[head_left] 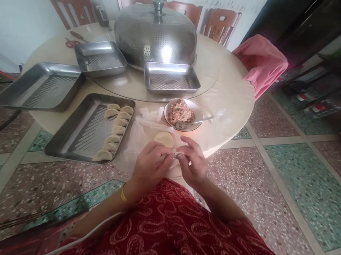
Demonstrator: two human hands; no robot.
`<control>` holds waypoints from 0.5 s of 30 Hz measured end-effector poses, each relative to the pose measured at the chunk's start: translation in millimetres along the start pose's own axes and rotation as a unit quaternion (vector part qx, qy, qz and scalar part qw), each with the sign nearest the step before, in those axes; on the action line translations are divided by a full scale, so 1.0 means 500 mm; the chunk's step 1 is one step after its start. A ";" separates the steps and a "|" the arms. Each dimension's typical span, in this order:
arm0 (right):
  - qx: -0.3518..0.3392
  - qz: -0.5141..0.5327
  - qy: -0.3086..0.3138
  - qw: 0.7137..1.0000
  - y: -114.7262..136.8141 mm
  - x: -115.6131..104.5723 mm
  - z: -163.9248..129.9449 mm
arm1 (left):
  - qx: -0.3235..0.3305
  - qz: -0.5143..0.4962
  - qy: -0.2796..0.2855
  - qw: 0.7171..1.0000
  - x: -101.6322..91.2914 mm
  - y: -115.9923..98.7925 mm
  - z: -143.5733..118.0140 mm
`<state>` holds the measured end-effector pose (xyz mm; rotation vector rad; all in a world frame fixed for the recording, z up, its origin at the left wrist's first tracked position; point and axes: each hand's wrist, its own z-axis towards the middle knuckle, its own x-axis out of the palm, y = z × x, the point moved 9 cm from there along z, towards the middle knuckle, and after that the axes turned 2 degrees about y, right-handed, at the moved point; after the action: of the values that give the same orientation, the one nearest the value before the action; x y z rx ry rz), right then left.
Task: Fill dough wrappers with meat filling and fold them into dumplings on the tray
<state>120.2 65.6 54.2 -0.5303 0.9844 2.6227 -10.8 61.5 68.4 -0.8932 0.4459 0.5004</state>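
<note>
Clock positions taken from the dough piece, 12 pointing away from our body. We hold the pale dough piece (175, 154) up in front of us at the near edge of the bench (228, 85); our fingers cover most of it, so we cannot make out its full shape. Left hand (152, 163): grip pinching the piece between thumb and fingertips. Right hand (193, 160): grip pinching its other side, index finger raised clear.

At 11 o'clock, just beside the fingers, we note a round wrapper (163, 138) on a crumpled plastic sheet (139, 133). Between 12 and 1 o'clock: a bowl (198, 109) of minced filling (179, 112), a spoon (203, 120) in it, handle towards 3. At 10 o'clock: a large tray (78, 129), with folded dumplings (118, 130) along its right side.

Further out we record a small tray (172, 83) at 12, a perforated steel dome (156, 32) behind it, and another tray (100, 62) at 11.
</note>
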 end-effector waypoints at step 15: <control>0.004 -0.004 0.011 1.000 -0.003 0.008 -0.010 | 0.057 0.066 -0.030 0.996 0.004 -0.013 -0.006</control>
<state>118.3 64.0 48.0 -0.5627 0.9970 2.6092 -5.6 56.2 69.7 -0.7409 0.4764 0.6145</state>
